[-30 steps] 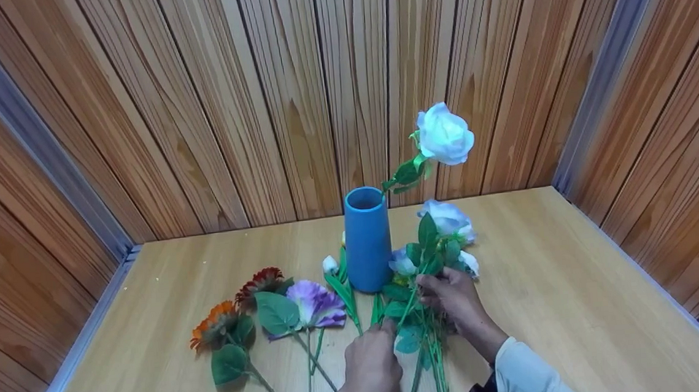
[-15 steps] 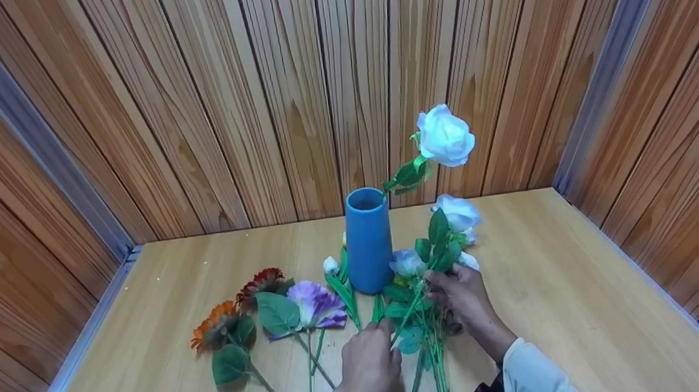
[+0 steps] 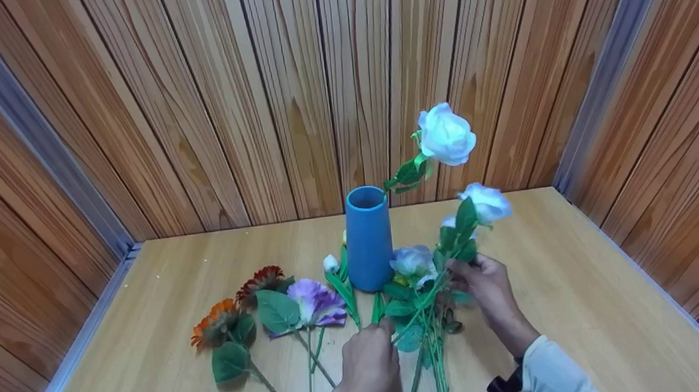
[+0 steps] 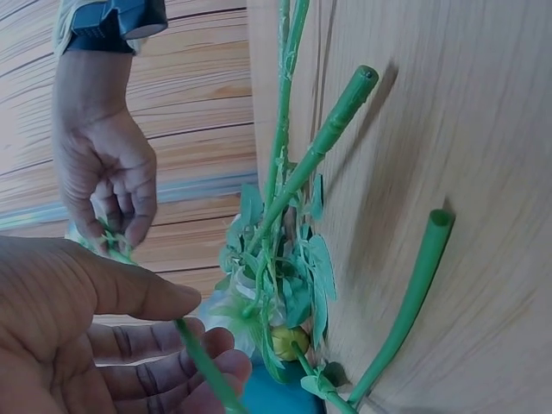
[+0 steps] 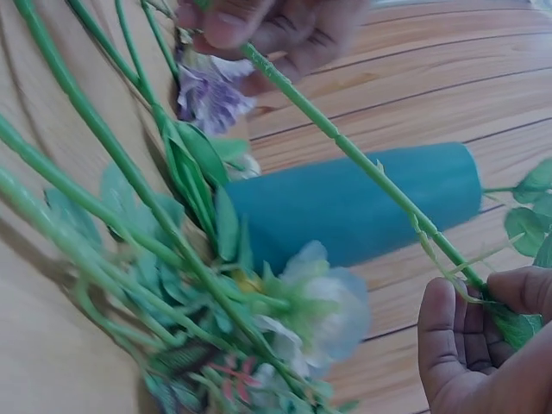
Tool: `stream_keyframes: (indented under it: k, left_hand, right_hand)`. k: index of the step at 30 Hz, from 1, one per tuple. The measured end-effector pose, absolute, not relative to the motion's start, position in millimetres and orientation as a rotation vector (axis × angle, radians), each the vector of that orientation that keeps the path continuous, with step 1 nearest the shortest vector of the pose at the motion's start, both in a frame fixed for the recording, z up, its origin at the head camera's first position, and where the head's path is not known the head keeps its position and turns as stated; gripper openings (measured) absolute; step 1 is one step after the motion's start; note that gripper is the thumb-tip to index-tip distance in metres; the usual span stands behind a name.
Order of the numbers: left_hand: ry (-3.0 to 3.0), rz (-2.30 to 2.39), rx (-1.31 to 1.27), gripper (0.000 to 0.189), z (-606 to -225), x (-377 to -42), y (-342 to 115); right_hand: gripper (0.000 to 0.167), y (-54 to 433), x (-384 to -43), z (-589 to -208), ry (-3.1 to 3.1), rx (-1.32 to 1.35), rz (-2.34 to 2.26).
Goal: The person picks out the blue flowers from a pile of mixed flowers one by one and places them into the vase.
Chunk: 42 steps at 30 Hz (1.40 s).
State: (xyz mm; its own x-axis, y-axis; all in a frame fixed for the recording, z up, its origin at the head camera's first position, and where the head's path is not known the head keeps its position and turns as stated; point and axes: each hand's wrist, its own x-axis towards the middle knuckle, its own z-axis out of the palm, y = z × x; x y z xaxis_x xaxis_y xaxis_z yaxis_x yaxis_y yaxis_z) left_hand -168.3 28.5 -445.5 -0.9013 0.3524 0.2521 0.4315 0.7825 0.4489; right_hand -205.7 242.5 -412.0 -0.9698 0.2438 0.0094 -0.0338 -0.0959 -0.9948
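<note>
Both hands hold one artificial rose with a pale blue-white bloom [image 3: 486, 203]. My right hand [image 3: 487, 294] pinches its stem just below the leaves. Lower down, the left hand [image 3: 364, 362] grips the same stem [image 4: 200, 358] between thumb and fingers, as the left wrist view shows. Seen from the right wrist, the stem [image 5: 366, 164] slants across in front of the blue vase [image 5: 345, 203]. That vase stands upright at mid-table, and a white rose [image 3: 447, 135] leans out of it to the right. Several more flowers, among them a pale blue bloom [image 3: 414, 261], lie under the held stem.
Left of the hands lie an orange flower [image 3: 215, 321], a dark red flower [image 3: 261, 282] and a purple flower [image 3: 317, 303], stems toward the front. A white tulip bud [image 3: 330, 264] lies beside the vase. A wood-panelled wall [image 3: 245, 105] closes off the table's back.
My right hand has moved to the right, carrying the rose's bloom right and slightly up, apart from the other flowers. The left hand has stayed nearly in place. Vase and remaining flowers look the same.
</note>
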Motion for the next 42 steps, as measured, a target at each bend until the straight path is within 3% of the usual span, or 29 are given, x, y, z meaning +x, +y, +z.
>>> stream_keyframes:
  k: [9, 19, 26, 31, 42]
  left_hand:
    - [-2.858, -0.765, -0.616, 0.014, -444, -170, 28]
    - [-2.880, -0.724, -0.602, 0.011, -447, -170, 28]
    - [-2.927, -0.679, -0.570, 0.025, -448, -170, 28]
    - [-2.950, -0.706, -0.549, 0.018, -449, -170, 28]
    - [-2.997, -0.698, -0.569, 0.016, -449, -169, 32]
  right_hand:
    - [0.039, 265, -205, -393, -1.986, -0.245, 2.162]
    - [0.023, 284, -197, -387, -1.830, -0.240, 2.197]
    - [0.026, 295, -187, -367, -1.722, -0.254, 2.176]
    - [0.018, 300, -179, -345, -1.499, -0.212, 2.161]
    - [0.038, 290, -151, -298, -1.358, -0.042, 1.969]
